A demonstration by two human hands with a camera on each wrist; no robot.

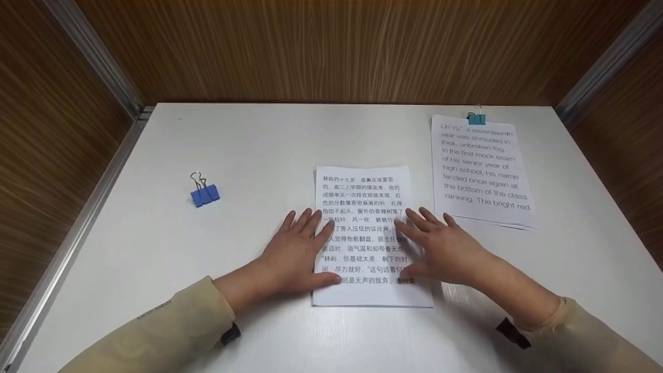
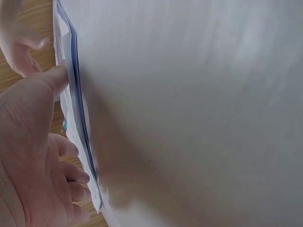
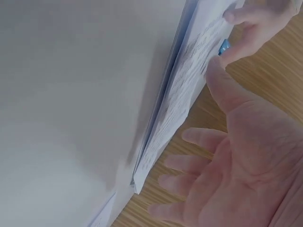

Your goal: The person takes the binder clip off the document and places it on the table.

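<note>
A small stack of white sheets [image 1: 368, 207] printed with Chinese text lies upright to me on the white table. My left hand [image 1: 292, 259] is spread along its left side, with the thumb and index fingertip over the edge; in the left wrist view the thumb touches the stack [image 2: 75, 94]. On the opposite side my right hand [image 1: 448, 254] has its fingers spread, and its index finger and thumb reach over the right edge. Neither hand curls round the paper. From the right wrist view, the sheets [image 3: 175, 99] show slightly separated layers along their edge.
Left of the stack stands a blue binder clip [image 1: 205, 195] with its wire handles up. At the back right lie sheets with English text [image 1: 479, 173], held at the top by a teal binder clip [image 1: 477, 119]. Wood-grain panels [image 1: 331, 52] enclose the table's back and sides.
</note>
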